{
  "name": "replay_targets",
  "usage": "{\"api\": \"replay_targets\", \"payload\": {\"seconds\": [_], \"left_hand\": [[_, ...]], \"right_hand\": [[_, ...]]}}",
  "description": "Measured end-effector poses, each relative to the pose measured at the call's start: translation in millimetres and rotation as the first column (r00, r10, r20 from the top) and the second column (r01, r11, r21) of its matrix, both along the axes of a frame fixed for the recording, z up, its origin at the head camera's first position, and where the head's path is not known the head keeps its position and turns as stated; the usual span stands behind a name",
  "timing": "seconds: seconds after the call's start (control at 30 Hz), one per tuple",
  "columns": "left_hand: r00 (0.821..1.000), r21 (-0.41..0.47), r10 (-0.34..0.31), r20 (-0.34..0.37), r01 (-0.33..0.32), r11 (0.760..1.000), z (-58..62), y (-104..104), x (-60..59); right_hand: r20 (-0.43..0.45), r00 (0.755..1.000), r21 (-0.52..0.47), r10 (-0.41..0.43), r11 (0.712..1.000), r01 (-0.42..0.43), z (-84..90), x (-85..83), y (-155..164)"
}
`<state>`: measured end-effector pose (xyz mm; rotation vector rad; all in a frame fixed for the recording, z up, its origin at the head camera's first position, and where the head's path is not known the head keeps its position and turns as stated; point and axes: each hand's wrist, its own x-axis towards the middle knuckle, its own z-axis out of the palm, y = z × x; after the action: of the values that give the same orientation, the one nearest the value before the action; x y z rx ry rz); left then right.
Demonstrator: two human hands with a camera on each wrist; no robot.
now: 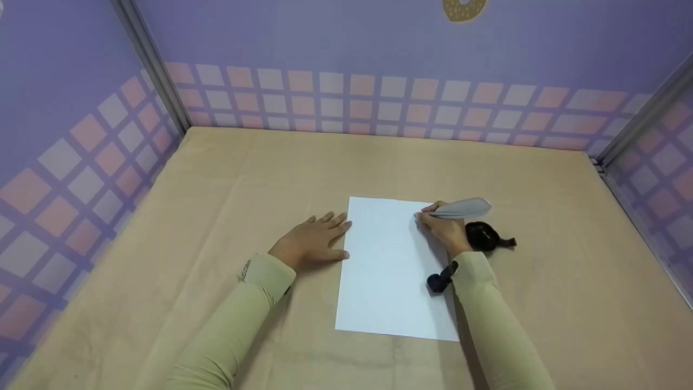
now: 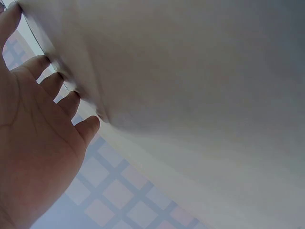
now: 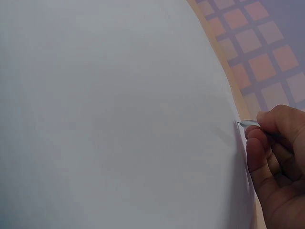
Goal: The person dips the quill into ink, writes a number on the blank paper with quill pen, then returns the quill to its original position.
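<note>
A white sheet of paper lies on the tan cloth in the head view. My right hand pinches a grey feather quill pen, whose nib points left at the paper's upper right part. In the right wrist view the nib of the quill pen shows just beyond the fingertips, right at the paper's surface. My left hand rests flat with spread fingers along the sheet's left edge. The left wrist view shows that hand from the palm side, fingertips on the surface.
A glossy black rounded object with a short stem lies just right of my right hand. A black wrist camera sticks out from the right sleeve over the paper. Chequered purple walls border the cloth-covered table.
</note>
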<state>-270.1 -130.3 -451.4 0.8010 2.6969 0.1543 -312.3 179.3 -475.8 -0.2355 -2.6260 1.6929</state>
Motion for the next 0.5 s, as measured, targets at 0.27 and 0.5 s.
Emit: {"api": "replay_targets", "payload": {"seconds": [0.27, 0.5], "left_hand": [[1.0, -0.012, -0.004, 0.007, 0.004, 1.0, -0.7, 0.3, -1.7], [1.0, -0.018, -0.008, 0.008, 0.009, 1.0, -1.7, 0.1, -2.7]], "right_hand": [[-0.009, 1.0, -0.028, 0.021, 0.999, -0.021, 0.6, 0.5, -0.5], [-0.022, 0.999, -0.015, 0.027, 1.0, -0.027, -0.5, 0.2, -2.2]]}}
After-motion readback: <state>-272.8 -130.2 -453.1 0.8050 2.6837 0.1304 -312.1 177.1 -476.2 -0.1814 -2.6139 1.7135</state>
